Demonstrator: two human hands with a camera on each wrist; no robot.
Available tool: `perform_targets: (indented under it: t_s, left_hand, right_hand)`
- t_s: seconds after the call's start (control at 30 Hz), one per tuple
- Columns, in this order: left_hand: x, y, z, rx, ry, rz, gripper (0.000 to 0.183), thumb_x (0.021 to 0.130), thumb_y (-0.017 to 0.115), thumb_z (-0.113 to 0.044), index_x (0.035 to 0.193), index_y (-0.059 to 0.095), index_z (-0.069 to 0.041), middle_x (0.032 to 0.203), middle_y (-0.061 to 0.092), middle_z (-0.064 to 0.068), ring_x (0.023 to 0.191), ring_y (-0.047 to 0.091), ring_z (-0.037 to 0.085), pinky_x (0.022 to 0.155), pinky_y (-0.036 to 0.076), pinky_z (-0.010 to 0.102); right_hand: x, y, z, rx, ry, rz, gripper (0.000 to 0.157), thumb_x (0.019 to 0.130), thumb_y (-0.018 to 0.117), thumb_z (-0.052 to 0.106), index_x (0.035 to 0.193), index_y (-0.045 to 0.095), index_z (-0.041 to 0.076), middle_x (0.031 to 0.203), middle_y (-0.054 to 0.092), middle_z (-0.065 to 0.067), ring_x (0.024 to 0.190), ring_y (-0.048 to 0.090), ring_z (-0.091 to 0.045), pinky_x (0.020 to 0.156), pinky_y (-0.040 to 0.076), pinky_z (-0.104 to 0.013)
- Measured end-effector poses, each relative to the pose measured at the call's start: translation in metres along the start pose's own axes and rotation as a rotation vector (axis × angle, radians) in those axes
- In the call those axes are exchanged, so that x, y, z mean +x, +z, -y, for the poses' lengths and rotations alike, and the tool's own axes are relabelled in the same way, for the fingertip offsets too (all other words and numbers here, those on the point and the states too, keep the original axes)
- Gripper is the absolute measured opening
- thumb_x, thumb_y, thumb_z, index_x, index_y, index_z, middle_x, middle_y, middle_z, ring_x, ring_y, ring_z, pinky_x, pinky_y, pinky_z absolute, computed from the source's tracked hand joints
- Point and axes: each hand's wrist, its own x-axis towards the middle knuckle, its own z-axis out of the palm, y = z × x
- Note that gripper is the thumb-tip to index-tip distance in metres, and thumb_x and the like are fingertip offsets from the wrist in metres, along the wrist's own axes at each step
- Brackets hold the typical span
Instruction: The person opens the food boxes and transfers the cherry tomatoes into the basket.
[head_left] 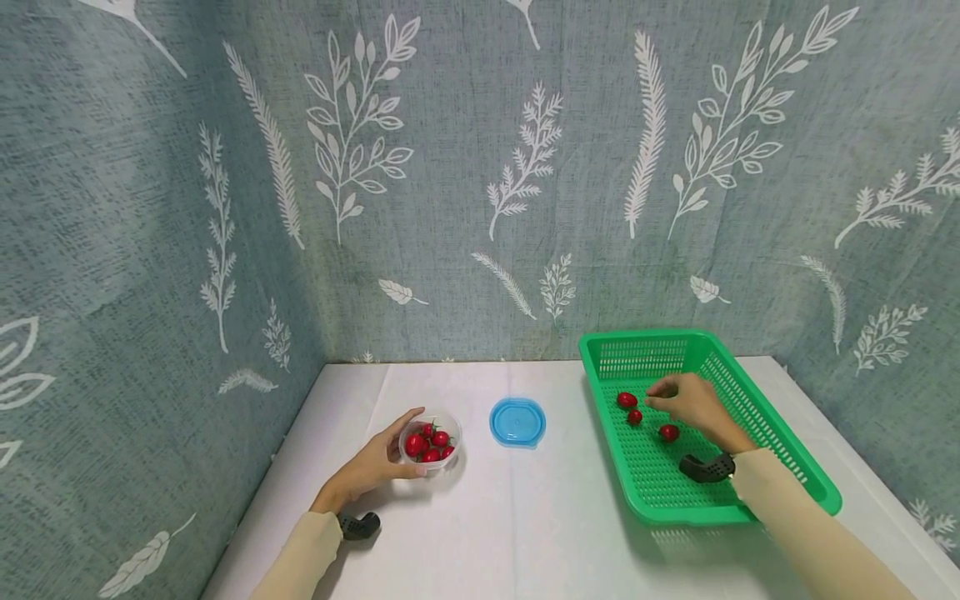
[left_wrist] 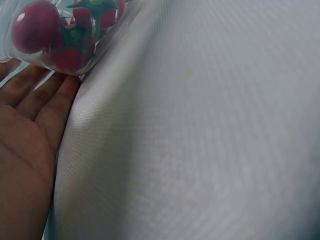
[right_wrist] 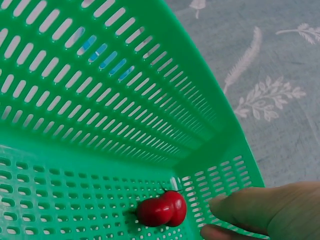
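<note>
In the head view my left hand [head_left: 375, 458] holds a small clear plastic tub [head_left: 455, 421] from its left side, thumb in front and fingers behind. Several red cherry tomatoes [head_left: 415, 445] with green stems lie inside; the left wrist view shows the tub [left_wrist: 37, 59] against the fingers [left_wrist: 47, 97]. Over a green basket [head_left: 626, 487] hovers my right hand [head_left: 693, 407], its fingers loosely bent and no thing visible in them. Beneath and beside it are cherry tomatoes [head_left: 627, 400] on the basket floor. In the right wrist view the fingertips [right_wrist: 220, 206] stand apart from the red tomatoes [right_wrist: 157, 211].
A blue lid [head_left: 517, 422] lies on the white tablecloth [head_left: 480, 525] between tub and basket. The basket has raised slotted walls [right_wrist: 100, 75]. Patterned grey-green cloth [head_left: 450, 183] hangs behind the table and at its left and right.
</note>
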Motion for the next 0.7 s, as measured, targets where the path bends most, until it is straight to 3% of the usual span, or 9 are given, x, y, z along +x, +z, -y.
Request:
perform_targets:
  t_s: [0.37,0.7]
  left_hand:
    - [0.000,0.001,0.000,-0.001,0.006,-0.007,0.103,0.083,0.089,-0.020,0.164,0.026,-0.030,0.166,0.028,0.009,0.154,0.022,0.032,0.119,0.024,0.057]
    - [-0.001,0.001,0.002,0.024,0.022,-0.001,0.104,0.085,0.087,-0.020,0.166,0.021,-0.024,0.166,0.030,0.010,0.152,0.027,0.033,0.119,0.027,0.053]
  right_hand:
    - [0.000,0.002,0.010,-0.022,-0.023,-0.020,0.027,0.100,0.069,0.021,0.118,0.074,0.000,0.119,0.069,-0.022,0.088,0.069,-0.031,0.069,0.057,-0.040]
    - [0.001,0.013,0.040,-0.059,-0.117,-0.042,0.023,0.100,0.071,0.026,0.113,0.077,0.009,0.112,0.074,-0.011,0.099,0.067,-0.032,0.072,0.052,-0.041]
